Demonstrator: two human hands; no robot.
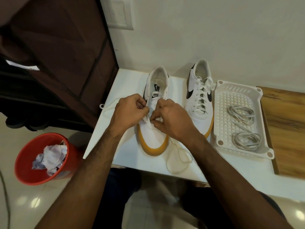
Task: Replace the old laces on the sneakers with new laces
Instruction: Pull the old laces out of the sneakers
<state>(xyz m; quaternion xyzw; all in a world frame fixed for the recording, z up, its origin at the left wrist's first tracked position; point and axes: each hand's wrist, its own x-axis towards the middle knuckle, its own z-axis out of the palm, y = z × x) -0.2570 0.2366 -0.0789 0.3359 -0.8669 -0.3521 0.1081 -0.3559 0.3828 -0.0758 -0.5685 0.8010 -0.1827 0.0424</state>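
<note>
A: State the position of the sneakers.

B: Both stand on the white bench, toes toward the near edge. The left sneaker sits under both hands. The right sneaker stands just beside it, fully laced.

A: State the condition of the hands.

B: The left hand and right hand both have curled fingers pinching the old lace at the left sneaker's eyelets. Loose lace trails left across the bench and loops off the near edge.

A: Locate the new laces.

B: Two coiled bundles of new laces lie in the white basket, right of the sneakers. A red bin holding crumpled paper stands on the floor, left.
</note>
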